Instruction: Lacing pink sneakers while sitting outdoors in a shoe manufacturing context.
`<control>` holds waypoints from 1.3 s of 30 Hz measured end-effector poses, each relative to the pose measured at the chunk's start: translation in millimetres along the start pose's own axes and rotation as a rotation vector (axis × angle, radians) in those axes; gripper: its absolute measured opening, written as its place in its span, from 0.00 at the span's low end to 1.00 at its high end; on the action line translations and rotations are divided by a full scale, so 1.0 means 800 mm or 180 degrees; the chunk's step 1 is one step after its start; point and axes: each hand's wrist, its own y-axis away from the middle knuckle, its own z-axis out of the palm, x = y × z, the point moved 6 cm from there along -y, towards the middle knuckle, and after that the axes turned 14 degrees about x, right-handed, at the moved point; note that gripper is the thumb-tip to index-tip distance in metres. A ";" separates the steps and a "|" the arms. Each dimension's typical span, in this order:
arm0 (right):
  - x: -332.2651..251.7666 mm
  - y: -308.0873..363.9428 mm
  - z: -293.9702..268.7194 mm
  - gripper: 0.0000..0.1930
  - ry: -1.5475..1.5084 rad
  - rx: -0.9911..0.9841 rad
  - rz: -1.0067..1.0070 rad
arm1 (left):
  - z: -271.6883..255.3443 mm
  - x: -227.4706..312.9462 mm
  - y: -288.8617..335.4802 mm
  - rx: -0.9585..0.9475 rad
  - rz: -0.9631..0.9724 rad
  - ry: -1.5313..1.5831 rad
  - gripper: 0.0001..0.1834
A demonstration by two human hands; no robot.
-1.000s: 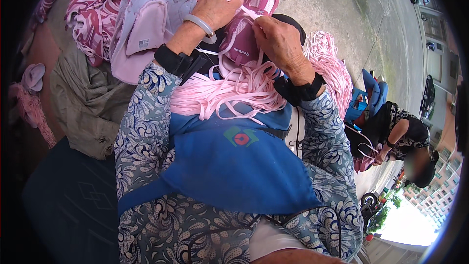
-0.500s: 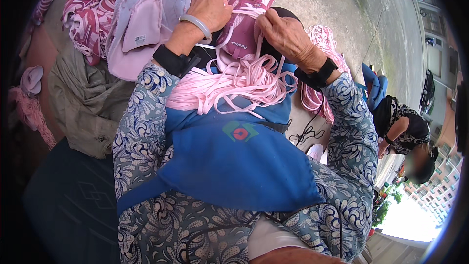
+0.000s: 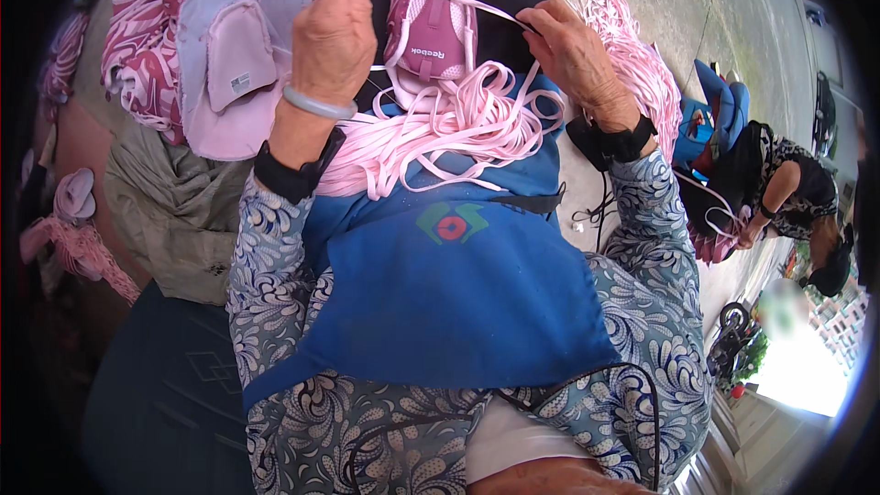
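Note:
A pink and white shoe upper [image 3: 429,32] lies over my knees at the top middle, its tongue toward me. One pale pink shoelace [image 3: 493,10] is drawn across it from side to side. My left hand [image 3: 337,41], with a pale bangle on the wrist, pinches the lace at the shoe's left. On the other side my right hand [image 3: 570,48] has the lace between thumb and fingers. A loose heap of pink shoelaces [image 3: 458,133] rests on my blue apron [image 3: 458,302] just below the shoe.
Beside my left arm are a pale lilac hat [image 3: 240,55], stacked pink shoe uppers [image 3: 142,50] and a grey-green cloth [image 3: 170,206]. More pink laces [image 3: 632,55] hang at the right. Farther right another person [image 3: 797,183] bends over a pink piece with laces.
My hands have moved apart, drawing the lace out sideways over the shoe. The shoe sits slightly higher and farther left in view. The other person now has a pink laced piece in view.

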 end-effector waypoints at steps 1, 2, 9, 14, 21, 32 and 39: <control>0.007 0.007 -0.005 0.08 -0.0048 -0.0012 0.0083 | -0.004 -0.003 0.004 0.0006 -0.0101 0.0157 0.13; 0.013 0.013 -0.009 0.08 -0.0015 -0.0001 0.0170 | -0.002 -0.014 0.011 -0.0210 -0.0262 0.0043 0.12; 0.013 0.027 -0.041 0.08 -0.1079 -0.0357 0.0963 | 0.006 -0.044 0.020 -0.1370 -0.1445 -0.0492 0.13; -0.015 0.051 -0.026 0.11 -0.0595 -0.0651 0.0362 | 0.015 -0.048 0.016 -0.1427 -0.0769 -0.0699 0.16; -0.005 0.047 -0.013 0.07 -0.0533 -0.0276 -0.0167 | 0.007 -0.051 0.018 -0.1141 -0.0781 -0.0536 0.15; 0.059 0.068 -0.006 0.10 0.0600 -0.0256 0.1117 | 0.030 -0.054 0.003 -0.0876 -0.0058 -0.0935 0.12; -0.014 0.035 -0.036 0.14 -0.0948 -0.0200 0.0494 | 0.046 -0.059 -0.004 -0.1370 -0.1290 -0.0657 0.13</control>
